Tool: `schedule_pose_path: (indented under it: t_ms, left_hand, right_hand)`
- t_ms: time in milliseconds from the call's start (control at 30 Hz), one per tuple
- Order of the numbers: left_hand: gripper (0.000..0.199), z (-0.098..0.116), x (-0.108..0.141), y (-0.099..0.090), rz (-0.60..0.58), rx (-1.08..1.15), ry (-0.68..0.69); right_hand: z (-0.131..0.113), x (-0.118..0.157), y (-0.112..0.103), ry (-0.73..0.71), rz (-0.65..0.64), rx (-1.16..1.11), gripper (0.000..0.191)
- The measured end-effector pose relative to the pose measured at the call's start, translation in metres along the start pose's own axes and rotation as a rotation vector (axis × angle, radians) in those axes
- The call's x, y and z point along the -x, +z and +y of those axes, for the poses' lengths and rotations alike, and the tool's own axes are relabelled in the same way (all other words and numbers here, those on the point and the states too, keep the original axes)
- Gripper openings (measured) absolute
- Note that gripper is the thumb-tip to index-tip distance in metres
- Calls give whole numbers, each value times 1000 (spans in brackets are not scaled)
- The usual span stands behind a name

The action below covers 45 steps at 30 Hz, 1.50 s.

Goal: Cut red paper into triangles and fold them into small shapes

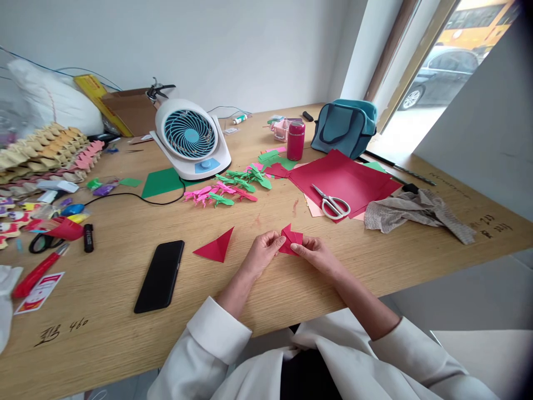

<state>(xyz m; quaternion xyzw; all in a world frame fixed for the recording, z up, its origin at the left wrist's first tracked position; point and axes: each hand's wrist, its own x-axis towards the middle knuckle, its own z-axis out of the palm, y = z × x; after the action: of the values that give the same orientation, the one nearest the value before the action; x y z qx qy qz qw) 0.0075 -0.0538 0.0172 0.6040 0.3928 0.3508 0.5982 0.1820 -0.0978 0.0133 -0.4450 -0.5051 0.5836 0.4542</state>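
Note:
A small folded red paper is held between both hands near the table's front edge. My left hand pinches its left side with thumb and fingers. At its right side, my right hand grips it, the thumb lying on top. To the left lies a red paper triangle, touched by neither hand. White-handled scissors rest on a stack of red sheets beyond my right hand.
A black phone lies on the left. Behind are a fan, green and pink paper figures, a red bottle and a blue bag. A grey cloth lies right.

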Motion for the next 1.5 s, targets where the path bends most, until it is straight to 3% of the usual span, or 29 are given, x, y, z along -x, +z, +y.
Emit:
schedule_pose_path:
  t_ms: [267,567,767,1200,1500]
  left_hand:
    - [44,8,4,9,-42,41,46]
    - [41,4,3,4,-28,-18,95]
    - [40,5,4,4,61,-87,155]
    - [40,-1,3,8,108,-287,215]
    - [38,-6,1,18,77,-249,215]
  right_hand:
    - [9,-1,-2,5,-26,-69,38]
    - [9,5,-7,-24,-45,15,37]
    - [16,5,-8,-65,-132,99,36]
    - [14,5,-5,-68,-121,160,40]
    - [15,2,-4,3,-71,122,48]
